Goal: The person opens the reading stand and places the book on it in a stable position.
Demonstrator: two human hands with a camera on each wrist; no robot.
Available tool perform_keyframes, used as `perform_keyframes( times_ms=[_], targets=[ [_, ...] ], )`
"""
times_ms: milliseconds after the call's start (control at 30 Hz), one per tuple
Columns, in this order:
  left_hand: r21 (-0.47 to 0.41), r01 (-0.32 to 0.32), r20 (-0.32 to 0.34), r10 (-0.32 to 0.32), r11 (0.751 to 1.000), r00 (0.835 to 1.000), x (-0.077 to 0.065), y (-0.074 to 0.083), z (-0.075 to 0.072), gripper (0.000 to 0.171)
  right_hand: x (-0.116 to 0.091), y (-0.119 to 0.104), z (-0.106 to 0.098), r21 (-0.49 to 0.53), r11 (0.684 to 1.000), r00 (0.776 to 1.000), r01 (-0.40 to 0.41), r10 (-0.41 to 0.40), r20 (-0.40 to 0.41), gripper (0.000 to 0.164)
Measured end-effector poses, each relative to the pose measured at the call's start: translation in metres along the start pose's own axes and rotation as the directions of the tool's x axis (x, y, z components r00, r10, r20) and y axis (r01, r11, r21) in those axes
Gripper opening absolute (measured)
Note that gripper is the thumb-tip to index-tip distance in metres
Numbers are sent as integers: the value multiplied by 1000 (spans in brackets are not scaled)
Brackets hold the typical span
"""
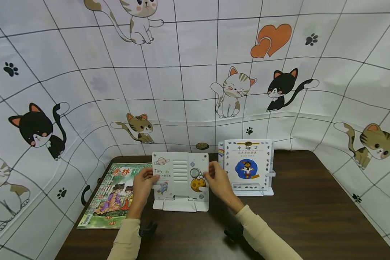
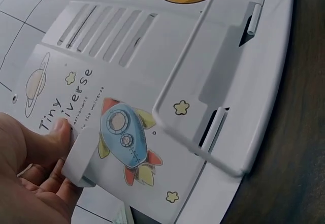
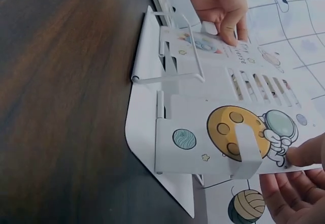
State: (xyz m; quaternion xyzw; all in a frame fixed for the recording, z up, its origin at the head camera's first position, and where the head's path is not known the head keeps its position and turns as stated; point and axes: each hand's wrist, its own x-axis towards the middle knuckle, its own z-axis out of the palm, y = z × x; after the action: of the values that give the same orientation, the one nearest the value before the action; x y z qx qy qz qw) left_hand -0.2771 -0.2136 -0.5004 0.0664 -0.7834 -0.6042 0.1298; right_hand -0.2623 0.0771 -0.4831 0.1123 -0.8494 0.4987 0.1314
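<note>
A white book stand [image 1: 178, 200], printed with "Tiny Universe", a planet, a rocket and an astronaut, stands unfolded on the dark table in the head view. My left hand [image 1: 142, 186] pinches its left edge, thumb on the front and fingers behind. On the opposite edge, my right hand [image 1: 220, 180] grips beside the astronaut, with the thumb in front. The left wrist view shows a white side clip [image 2: 84, 155] right by the fingers. A wire page holder [image 3: 167, 78] juts out over the stand's base lip in the right wrist view.
Left of the stand lies a magazine [image 1: 112, 202] with a colourful cover, near my left forearm. To the right, a second white stand [image 1: 269, 191] holds a picture book [image 1: 247, 153]. Behind the brown table [image 1: 299, 209] hangs a cat-patterned cloth [image 1: 188, 83].
</note>
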Motion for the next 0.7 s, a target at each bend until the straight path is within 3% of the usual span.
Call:
perform_keyframes(
  times_ms=[233, 433, 700],
  targets=[
    [83, -45, -13, 46, 996, 999, 9, 0, 0, 29, -10, 0, 0, 23, 998, 998, 63, -63, -22, 18],
    [164, -119, 36, 115, 979, 993, 20, 2, -2, 31, -23, -7, 8, 39, 990, 990, 137, -136, -26, 22],
    [76, -195, 130, 184, 978, 974, 33, 23, -8, 50, -43, -20, 24, 29, 959, 958, 282, -281, -51, 24]
  ],
)
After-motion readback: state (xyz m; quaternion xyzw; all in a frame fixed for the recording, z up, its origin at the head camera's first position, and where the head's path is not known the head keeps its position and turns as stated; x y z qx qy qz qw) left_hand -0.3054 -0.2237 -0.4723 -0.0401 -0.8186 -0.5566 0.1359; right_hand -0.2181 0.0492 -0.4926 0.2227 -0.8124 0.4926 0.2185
